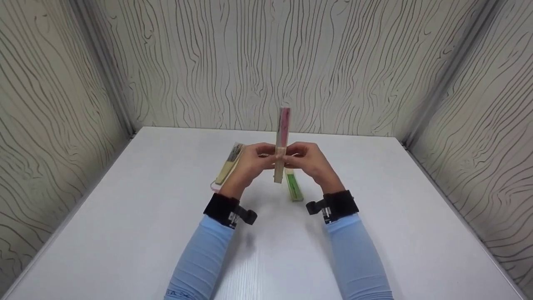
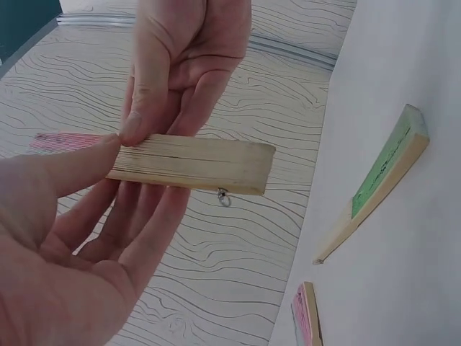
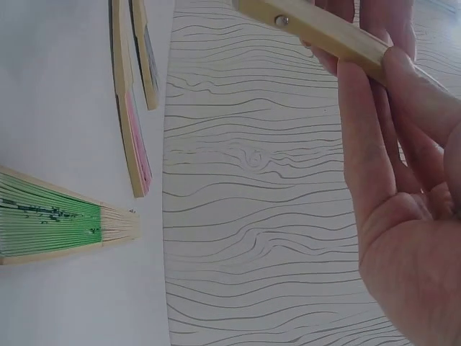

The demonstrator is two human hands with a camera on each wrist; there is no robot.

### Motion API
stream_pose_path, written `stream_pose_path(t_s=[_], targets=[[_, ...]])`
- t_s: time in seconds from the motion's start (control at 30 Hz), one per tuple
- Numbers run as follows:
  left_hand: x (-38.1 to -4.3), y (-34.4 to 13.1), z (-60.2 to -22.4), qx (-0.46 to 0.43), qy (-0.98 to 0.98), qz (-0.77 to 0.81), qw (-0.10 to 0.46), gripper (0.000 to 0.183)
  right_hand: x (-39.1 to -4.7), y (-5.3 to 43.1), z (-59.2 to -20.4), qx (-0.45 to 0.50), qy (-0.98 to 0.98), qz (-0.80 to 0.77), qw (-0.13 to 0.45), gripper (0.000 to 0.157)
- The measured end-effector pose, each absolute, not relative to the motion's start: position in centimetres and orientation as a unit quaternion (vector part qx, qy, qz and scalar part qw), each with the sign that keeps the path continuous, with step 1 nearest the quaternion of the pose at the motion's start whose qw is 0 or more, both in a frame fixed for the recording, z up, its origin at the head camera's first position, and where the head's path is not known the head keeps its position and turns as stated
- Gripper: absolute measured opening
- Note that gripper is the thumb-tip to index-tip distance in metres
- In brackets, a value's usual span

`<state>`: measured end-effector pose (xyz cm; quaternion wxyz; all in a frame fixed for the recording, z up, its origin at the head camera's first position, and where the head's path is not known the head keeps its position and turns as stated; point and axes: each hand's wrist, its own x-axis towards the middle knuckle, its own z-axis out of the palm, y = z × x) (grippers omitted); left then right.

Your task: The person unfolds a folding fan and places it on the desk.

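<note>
A folded hand fan (image 1: 283,129) with bamboo ribs and a pink end stands nearly upright above the table. My left hand (image 1: 255,160) pinches it from the left between thumb and fingers, and my right hand (image 1: 309,160) pinches it from the right. Seen from the left wrist, the fan's bare rib end (image 2: 216,162) carries a small metal ring (image 2: 225,198) at its rivet. Behind and below the hands, a green fan (image 1: 295,189) lies nearly folded on the table. In the right wrist view, only part of the held fan (image 3: 324,32) shows.
Left of the green fan, a dark-patterned folded fan (image 1: 229,166) lies on the white table (image 1: 137,216), partly behind my left hand. Beside it is a pink folded fan (image 3: 133,137), clearer from the right wrist. Wood-patterned panels (image 1: 258,62) stand at the back and both sides.
</note>
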<state>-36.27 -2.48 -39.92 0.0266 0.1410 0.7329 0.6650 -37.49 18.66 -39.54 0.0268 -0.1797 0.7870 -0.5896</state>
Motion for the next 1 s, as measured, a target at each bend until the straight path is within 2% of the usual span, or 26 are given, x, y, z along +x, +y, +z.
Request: stream_pose_path(t_s=[0.4, 1.0], targets=[[-36.81, -2.16, -40.83, 0.118, 0.708, 0.696, 0.004, 0.035, -37.83, 18.82, -40.21, -0.201, 0.742, -0.638, 0.047, 0.033], [-36.61, -2.06, -40.95, 0.106, 0.696, 0.711, 0.008, 0.033, -37.32, 18.31, -39.99, -0.155, 0.746, -0.647, 0.013, 0.027]])
